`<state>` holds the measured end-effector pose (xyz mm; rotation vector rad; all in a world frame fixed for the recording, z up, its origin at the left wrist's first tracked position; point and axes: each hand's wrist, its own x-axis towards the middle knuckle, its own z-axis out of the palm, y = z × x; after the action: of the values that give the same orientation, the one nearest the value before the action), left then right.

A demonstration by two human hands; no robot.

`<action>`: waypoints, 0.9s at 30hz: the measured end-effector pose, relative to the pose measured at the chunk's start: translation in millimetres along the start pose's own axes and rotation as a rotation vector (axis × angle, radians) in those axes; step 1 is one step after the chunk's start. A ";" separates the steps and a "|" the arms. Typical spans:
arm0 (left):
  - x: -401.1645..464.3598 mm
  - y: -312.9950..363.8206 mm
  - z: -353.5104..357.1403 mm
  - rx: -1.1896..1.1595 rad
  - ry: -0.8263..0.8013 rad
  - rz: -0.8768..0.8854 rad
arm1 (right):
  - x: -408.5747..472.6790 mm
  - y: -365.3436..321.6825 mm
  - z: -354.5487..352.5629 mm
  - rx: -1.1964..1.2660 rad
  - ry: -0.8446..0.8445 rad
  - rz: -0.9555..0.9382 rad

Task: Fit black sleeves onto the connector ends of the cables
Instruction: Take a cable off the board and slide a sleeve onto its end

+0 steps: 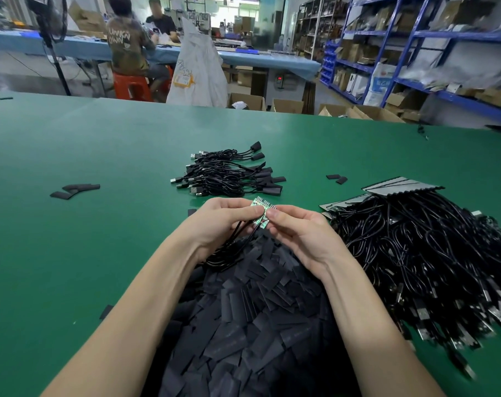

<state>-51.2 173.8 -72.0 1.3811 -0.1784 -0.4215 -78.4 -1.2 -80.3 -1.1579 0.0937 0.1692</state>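
The left hand point(225, 217) and the right hand point(293, 227) meet above the green table point(71, 239), and both pinch small green circuit boards point(261, 211) between thumb and fingers. These boards are the connector ends of thin black cables point(232, 247), which hang down under the left hand. Below the hands, at the near side, lies a big heap of flat black sleeves point(249, 316). At the right is a large pile of black cables with metal plugs point(432, 270). Farther, at the centre, a smaller bundle of cables point(229, 173) already has sleeves on the ends. A few loose sleeves point(74, 190) lie at the left. Far behind, two people sit at a blue table point(266, 60), and blue shelves point(415, 47) with boxes stand at the right.
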 end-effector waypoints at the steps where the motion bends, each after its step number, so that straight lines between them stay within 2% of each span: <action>1: -0.7 0.8 -0.3 -0.011 -0.002 -0.011 | 0.0 0.8 0.8 0.014 -0.005 0.001; 8: -2.5 4.5 -3.0 -0.092 -0.052 -0.066 | -2.1 -1.0 4.8 0.110 -0.043 -0.005; 11: 0.2 5.1 -4.7 -0.099 0.019 -0.067 | -3.9 -6.2 1.8 0.096 -0.022 -0.039; 16: 4.8 0.0 -4.5 0.414 0.335 0.052 | -3.3 -11.3 2.4 -0.087 0.064 -0.069; 19: 3.6 3.6 -1.6 0.511 0.419 0.189 | -2.9 -11.1 1.8 -0.153 0.097 -0.061; 21: 1.6 9.5 -2.1 0.489 0.335 0.215 | -2.2 -11.4 0.9 -0.158 0.135 -0.063; 25: -8.4 15.7 1.2 0.440 0.005 0.130 | -1.5 -11.8 1.6 -0.179 0.147 -0.080; 27: -8.6 12.5 3.1 0.398 -0.013 0.117 | -2.6 -13.3 0.1 -0.233 0.123 -0.091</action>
<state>-57.9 176.0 -58.2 1.7484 -0.3673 -0.3063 -78.6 -6.4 -67.8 -1.4021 0.1320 0.0282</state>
